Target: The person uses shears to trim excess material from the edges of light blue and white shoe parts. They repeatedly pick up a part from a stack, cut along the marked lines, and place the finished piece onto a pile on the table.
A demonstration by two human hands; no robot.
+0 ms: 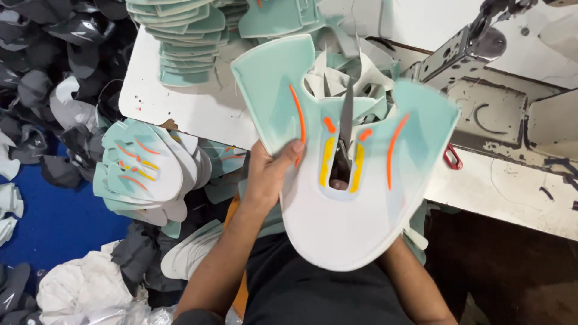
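Flat, U-shaped shoe upper panel of mint-green and white material with orange and yellow stripes (337,198), held up at chest height over the near edge of the white worktable (198,102). Pair of grey metal scissors (347,120) poking up through the panel's central slot, blades pointing away from the body. Left hand (271,174) closed on the panel's left side, thumb pressed flat on the front face near an orange stripe, other fingers curled behind. Right hand mostly hidden behind the panel, only a fingertip visible through the slot and the forearm below; apparently gripping the scissors, though how far closed cannot be told. Beyond the panel, on the table, a heap of loose mint and white offcuts (355,66). Farther back, neat stacks of plain mint-green cut pieces (186,36). To the right, the grey metal base of a sewing machine (481,102), a small red-handled tool (453,157) just beside it. Left of the left forearm, below the table edge, a fanned stack of matching striped mint panels (144,171). Farther left, piles of dark grey shoe pieces (54,66) over a blue floor (60,216).
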